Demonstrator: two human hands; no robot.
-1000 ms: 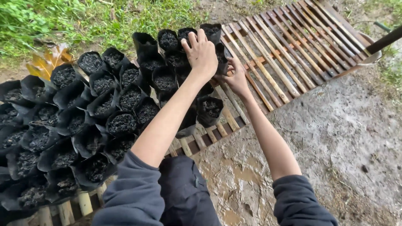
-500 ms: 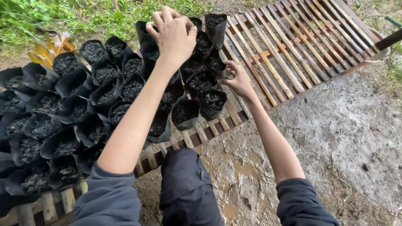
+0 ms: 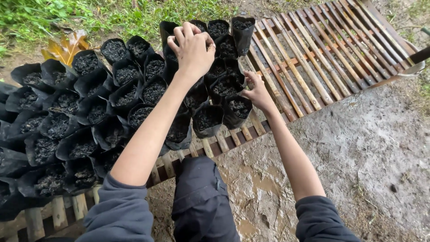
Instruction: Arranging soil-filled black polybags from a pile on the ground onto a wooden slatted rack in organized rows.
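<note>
dozens of black soil-filled nursery bags (image 3: 89, 112) stood packed together on a slatted bamboo rack (image 3: 313, 62) that ran from the lower left to the upper right of the frame. the left hand (image 3: 192, 49) was at the upper centre, fingers curled down over the rim of a bag in the back row (image 3: 170, 33), apparently pinching it, though the grip itself was hidden under the knuckles. the right hand (image 3: 257, 92) sat just right of centre, fingers closed on the rim of the end bag (image 3: 237, 110). these bags looked soft and thin-walled, heavy with damp soil, likely to sag or spill if lifted by the rim alone; cupping the sides low down or supporting the base seemed safer. muddy ground (image 3: 358, 157) lay at lower right.
</note>
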